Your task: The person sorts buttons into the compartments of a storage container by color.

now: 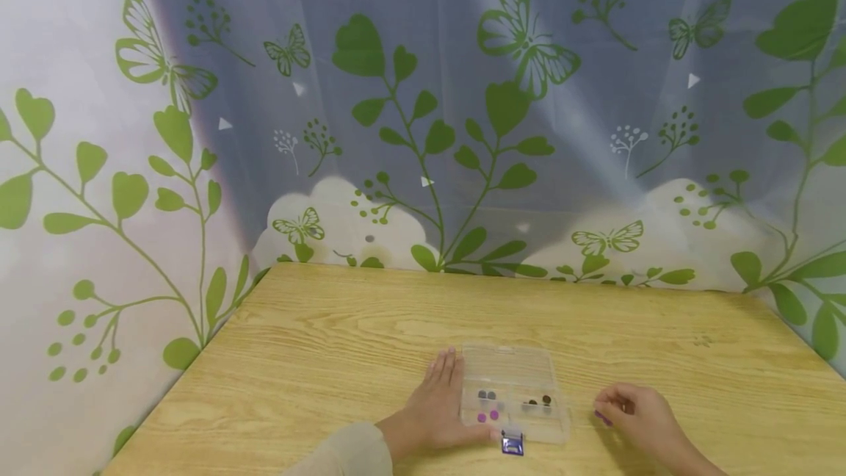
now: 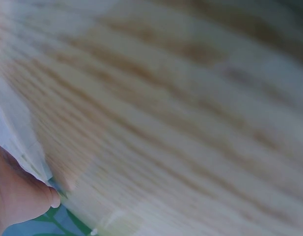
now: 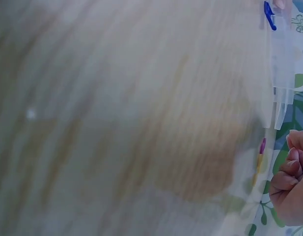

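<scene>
A clear plastic compartment box (image 1: 509,369) lies with its lid open on the wooden table. Small magenta discs (image 1: 494,415), grey discs (image 1: 482,394) and dark discs (image 1: 546,399) sit inside it. My left hand (image 1: 432,402) rests along the box's left side, fingers straight, thumb across the front edge beside a blue latch (image 1: 512,444). To the right of the box, my right hand (image 1: 637,417) has curled fingers near a small purple piece (image 1: 603,418). In the right wrist view a purple piece (image 3: 262,146) appears below and apart from the fingers; whether they pinch anything is hidden.
The wood-grain table (image 1: 330,329) extends behind and to both sides of the box. A curtain with green leaves and butterflies (image 1: 423,123) hangs along the table's back and left edges. Much of both wrist views is blurred wood grain.
</scene>
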Available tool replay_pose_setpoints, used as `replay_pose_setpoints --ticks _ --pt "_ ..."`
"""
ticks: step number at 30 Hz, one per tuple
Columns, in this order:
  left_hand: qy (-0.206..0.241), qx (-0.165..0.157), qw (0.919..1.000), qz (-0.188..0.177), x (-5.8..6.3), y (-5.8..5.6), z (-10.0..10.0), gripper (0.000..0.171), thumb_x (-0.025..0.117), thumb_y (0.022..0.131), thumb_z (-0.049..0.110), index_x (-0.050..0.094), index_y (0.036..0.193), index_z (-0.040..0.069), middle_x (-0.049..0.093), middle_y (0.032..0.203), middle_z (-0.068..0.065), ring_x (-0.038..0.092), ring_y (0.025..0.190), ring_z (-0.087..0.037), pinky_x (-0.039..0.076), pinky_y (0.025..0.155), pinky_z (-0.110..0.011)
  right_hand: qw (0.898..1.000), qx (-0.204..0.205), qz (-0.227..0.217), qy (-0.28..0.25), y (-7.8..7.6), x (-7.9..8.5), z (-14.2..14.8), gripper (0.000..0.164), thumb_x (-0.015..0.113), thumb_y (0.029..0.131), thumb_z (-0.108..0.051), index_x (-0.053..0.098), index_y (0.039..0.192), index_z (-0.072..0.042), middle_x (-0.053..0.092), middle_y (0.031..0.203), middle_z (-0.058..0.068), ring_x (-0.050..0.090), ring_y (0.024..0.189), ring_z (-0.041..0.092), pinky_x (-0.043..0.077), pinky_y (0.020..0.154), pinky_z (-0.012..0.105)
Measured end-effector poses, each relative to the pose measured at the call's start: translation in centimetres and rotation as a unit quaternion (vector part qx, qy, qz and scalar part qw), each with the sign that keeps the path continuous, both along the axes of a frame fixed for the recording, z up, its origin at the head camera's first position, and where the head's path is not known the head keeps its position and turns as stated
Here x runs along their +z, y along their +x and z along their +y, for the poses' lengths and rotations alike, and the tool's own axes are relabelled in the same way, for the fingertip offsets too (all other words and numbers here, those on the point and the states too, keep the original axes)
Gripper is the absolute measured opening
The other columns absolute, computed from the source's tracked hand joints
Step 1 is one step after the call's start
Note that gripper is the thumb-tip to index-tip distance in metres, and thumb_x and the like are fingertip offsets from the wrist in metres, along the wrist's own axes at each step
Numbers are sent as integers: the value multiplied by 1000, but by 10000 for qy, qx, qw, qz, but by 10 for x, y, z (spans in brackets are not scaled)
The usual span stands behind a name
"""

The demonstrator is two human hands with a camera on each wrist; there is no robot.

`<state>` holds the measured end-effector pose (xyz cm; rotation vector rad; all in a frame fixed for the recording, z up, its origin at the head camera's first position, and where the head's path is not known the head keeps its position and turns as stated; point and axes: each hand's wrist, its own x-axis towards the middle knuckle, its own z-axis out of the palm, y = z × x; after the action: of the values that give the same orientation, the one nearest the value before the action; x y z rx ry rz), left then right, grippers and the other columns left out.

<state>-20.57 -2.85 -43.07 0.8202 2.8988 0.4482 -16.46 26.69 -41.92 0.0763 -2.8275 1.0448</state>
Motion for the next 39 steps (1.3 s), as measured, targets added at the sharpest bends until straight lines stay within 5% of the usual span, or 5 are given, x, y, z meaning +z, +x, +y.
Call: replay_pose_setpoints --ticks 19,39 --pt "55 -28 10000 -42 -1 -1 0 113 46 75 77 11 147 -3 6 154 -23 9 144 -33 16 118 -41 9994 181 -221 217 -5 -8 8 5 67 81 -7 67 85 -4 57 66 -3 41 56 -2 39 51 16" --pt "-27 -17 10000 17 -3 -3 0 115 43 74 80 11 147 -2 6 155 -22 9 144 -33 16 118 -41 9980 -71 -430 450 -9 -7 5 3 69 79 -6 67 82 -6 56 68 -2 41 59 1 39 53 17"
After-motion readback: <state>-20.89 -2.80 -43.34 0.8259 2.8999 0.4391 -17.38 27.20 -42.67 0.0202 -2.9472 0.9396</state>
